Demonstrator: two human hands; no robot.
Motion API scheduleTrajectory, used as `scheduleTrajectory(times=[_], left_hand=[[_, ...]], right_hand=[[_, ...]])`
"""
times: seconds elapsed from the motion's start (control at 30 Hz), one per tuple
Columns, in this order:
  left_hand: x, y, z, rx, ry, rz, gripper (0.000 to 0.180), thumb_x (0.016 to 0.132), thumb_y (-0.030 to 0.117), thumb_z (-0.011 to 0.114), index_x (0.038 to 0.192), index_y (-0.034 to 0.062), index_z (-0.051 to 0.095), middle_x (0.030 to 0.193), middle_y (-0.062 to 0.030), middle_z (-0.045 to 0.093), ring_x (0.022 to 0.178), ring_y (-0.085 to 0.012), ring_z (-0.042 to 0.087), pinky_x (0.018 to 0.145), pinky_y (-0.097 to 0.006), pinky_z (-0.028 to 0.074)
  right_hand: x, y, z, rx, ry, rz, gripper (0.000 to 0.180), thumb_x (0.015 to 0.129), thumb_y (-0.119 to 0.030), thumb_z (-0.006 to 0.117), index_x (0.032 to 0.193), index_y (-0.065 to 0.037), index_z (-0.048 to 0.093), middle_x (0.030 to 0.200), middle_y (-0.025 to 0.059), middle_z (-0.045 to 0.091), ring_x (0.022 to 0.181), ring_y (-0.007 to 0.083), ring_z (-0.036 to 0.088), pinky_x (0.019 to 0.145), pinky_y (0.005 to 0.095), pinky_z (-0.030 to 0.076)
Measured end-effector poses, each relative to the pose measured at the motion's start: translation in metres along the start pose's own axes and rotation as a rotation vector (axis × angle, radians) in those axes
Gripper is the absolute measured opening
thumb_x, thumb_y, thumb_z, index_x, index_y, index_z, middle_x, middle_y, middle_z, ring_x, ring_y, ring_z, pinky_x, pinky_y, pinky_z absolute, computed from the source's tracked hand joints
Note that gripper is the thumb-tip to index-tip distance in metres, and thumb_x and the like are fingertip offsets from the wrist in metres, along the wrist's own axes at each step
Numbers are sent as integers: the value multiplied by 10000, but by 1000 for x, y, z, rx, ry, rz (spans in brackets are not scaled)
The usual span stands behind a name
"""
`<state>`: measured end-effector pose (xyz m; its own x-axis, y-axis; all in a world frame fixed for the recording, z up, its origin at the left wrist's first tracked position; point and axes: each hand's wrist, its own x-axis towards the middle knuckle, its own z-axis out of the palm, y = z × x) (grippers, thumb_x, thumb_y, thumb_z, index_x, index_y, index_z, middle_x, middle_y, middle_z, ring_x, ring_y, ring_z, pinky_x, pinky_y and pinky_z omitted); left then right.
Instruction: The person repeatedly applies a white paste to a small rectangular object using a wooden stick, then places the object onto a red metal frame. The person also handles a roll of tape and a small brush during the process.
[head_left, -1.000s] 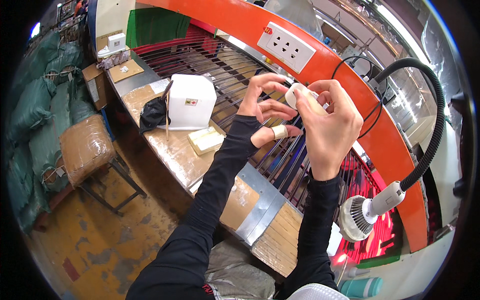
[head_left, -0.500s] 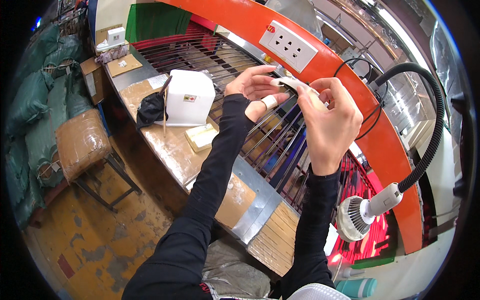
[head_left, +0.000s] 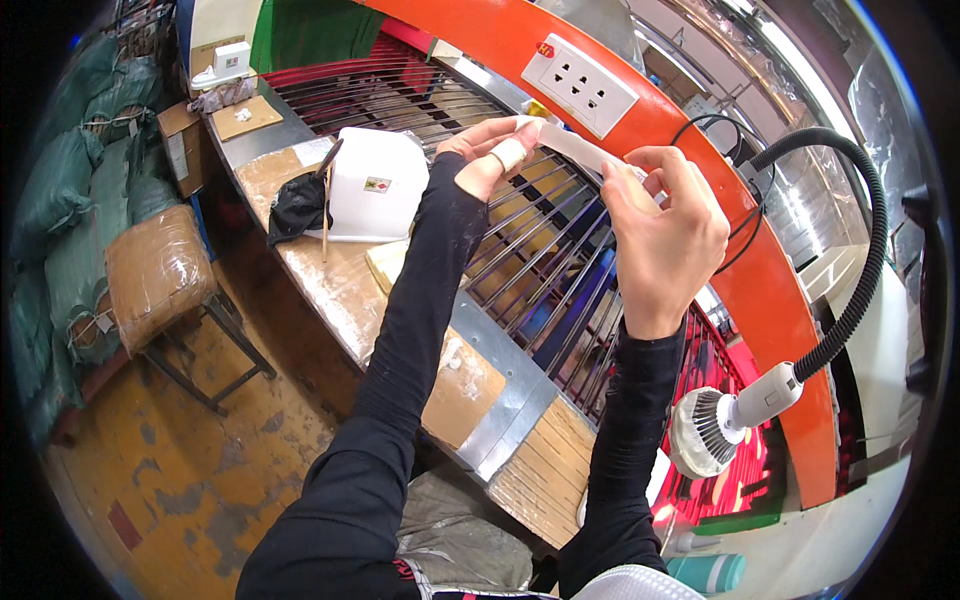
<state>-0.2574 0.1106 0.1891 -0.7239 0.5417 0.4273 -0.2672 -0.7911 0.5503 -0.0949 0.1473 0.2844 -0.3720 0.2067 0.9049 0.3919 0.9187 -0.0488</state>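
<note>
A white strip (head_left: 578,150), tape-like, stretches between my two hands above the bars of a metal rack. My left hand (head_left: 486,165) pinches its left end between thumb and fingers; a white wrap (head_left: 508,153) circles that thumb. With bent fingers my right hand (head_left: 672,240) grips the other end, and its fingertips are partly hidden behind the hand. Left of my left forearm stands a white plastic box (head_left: 378,190) with a small label, next to a black cloth or bag (head_left: 299,208) and a thin wooden stick (head_left: 327,215).
Beneath my hands runs a rack of parallel bars (head_left: 520,240). An orange curved frame (head_left: 760,300) with a white socket panel (head_left: 578,85) arches behind it. At right hangs a lamp (head_left: 706,432) on a black flexible neck (head_left: 880,240). A wrapped stool (head_left: 160,275) stands at left near green sacks (head_left: 60,240).
My left hand has moved left and slightly up, away from my right hand. The white strip, bunched between the fingers before, now spans the wider gap. My right hand has barely moved.
</note>
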Motion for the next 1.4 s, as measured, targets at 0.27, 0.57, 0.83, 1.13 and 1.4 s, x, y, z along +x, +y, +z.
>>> scheduleTrajectory(times=[0.27, 0.57, 0.83, 1.13, 1.4], left_hand=[[44, -42, 8, -83, 208, 178, 223, 882, 70, 791, 1077, -8, 714, 963, -91, 744, 811, -113, 683, 743, -239, 548], [79, -66, 21, -12, 333, 213, 187, 802, 156, 881, 938, 44, 819, 1045, -50, 667, 865, -117, 657, 779, -243, 521], [94, -74, 18, -35, 340, 281, 193, 715, 136, 918, 877, 78, 831, 1111, -60, 578, 970, -183, 636, 873, -298, 520], [95, -71, 33, 32, 451, 224, 208, 697, 178, 947, 817, 63, 820, 1150, -24, 498, 880, -138, 622, 739, -250, 541], [98, -73, 37, 43, 483, 255, 212, 723, 205, 936, 812, 55, 816, 913, -5, 610, 653, -98, 599, 558, -236, 514]], right_hand=[[1, 1, 32, -269, 51, -26, 170, 812, -255, 783, 874, -156, 659, 826, 6, 662, 699, 244, 684, 610, 366, 520], [7, 6, 59, -399, 170, -82, 196, 821, -262, 766, 862, -168, 600, 806, -3, 642, 677, 257, 676, 599, 395, 511], [8, 6, 60, -347, 146, -85, 201, 788, -205, 776, 863, -158, 595, 789, 2, 617, 698, 248, 674, 658, 380, 529], [12, 2, 57, -348, 142, -59, 199, 806, -235, 771, 877, -160, 600, 795, -2, 619, 674, 251, 673, 592, 382, 517], [13, 0, 58, -339, 162, -74, 178, 808, -225, 763, 869, -163, 607, 795, -5, 622, 666, 246, 672, 591, 380, 517]])
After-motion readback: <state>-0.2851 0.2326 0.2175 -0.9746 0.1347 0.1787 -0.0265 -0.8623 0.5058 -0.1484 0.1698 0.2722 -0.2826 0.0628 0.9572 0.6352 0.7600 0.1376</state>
